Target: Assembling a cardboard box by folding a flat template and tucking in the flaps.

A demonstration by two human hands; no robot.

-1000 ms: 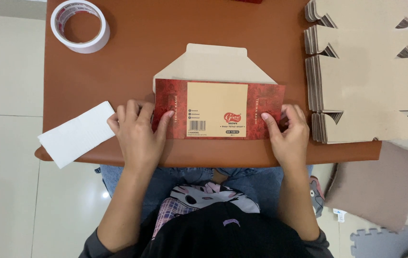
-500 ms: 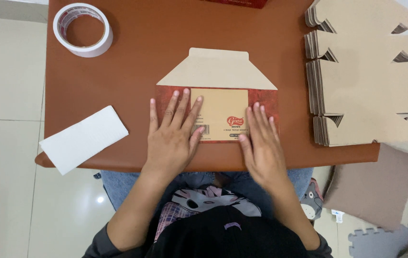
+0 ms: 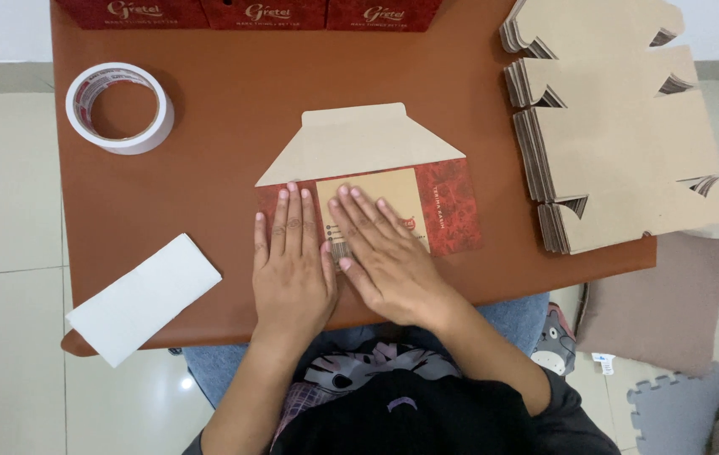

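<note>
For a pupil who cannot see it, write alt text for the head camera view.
Both hands, left hand and right hand, press flat on a folded red carton with a tan flap on a brown table. A tape roll and white paper lie left, stacked flat cartons right.

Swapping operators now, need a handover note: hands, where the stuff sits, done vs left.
Left hand and right hand: both flat, palms down, pressing the red folded carton at the table's near edge.
Carton lies flattened, its tan flap open, pointing away.
Tape roll far left, white sheet near left, stack of flat blanks right, all untouched.
Done: carton pressed flat. Left: flap not closed, no tape applied.
</note>
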